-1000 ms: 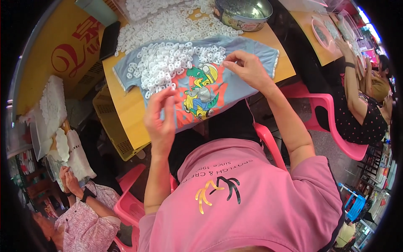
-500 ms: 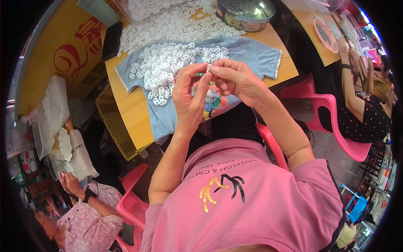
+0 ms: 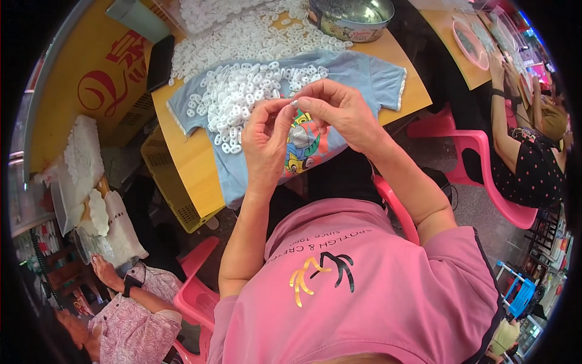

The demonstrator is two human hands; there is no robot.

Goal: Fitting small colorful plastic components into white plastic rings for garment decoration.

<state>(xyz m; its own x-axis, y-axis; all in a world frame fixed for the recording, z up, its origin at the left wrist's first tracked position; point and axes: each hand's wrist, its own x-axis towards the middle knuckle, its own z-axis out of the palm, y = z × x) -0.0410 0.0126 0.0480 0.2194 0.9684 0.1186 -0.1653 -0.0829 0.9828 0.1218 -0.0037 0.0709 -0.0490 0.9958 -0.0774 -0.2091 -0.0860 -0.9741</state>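
My left hand (image 3: 267, 134) pinches a small white plastic piece (image 3: 294, 104) between thumb and forefinger. Against it press the thumb and forefinger of my right hand (image 3: 342, 112); whether they grip something else there is too small to make out. Both hands are raised over a light blue T-shirt (image 3: 357, 67) with a colourful print, spread on the table. Just beyond my left hand, a heap of white oval two-holed plastic pieces (image 3: 233, 97) lies on the shirt.
More white pieces (image 3: 254, 42) cover the far part of the yellow table (image 3: 406, 79). A round tin (image 3: 354, 27) stands at the back right, a dark phone (image 3: 160, 64) at the left edge. People sit left and right, near pink chairs (image 3: 485, 164) and a yellow crate (image 3: 176, 188).
Both hands have shifted slightly left and down, still fingertip to fingertip. The small piece has turned between them. At left, the other person's hands have moved.
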